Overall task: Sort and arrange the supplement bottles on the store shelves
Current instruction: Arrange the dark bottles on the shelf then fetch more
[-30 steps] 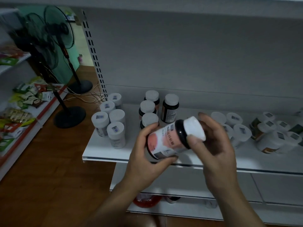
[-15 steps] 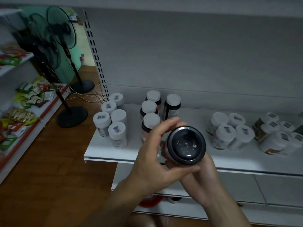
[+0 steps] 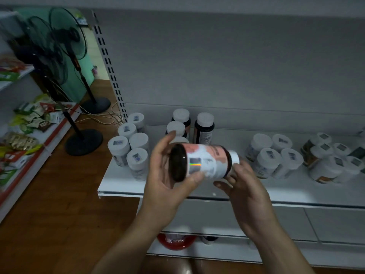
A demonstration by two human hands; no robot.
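We hold the dark, pink-labelled, white-capped plastic bottle [image 3: 205,163] sideways above the white shelf [image 3: 122,182] at its front edge, fingers [image 3: 194,177] curled round it, left hand [image 3: 164,186] at base, right hand [image 3: 246,190] at cap.

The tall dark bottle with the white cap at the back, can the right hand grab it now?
Probably not yet: the right hand is busy holding the pink-labelled dark bottle, which lies between it and the tall dark white-capped bottle.

Bottle [image 3: 205,162] turned from base-on to sideways; white cap [image 3: 235,157] now pointed right, hologram label side exposed. Left hand [image 3: 166,186] regripped at base end, right hand [image 3: 246,192] shifted below cap end.
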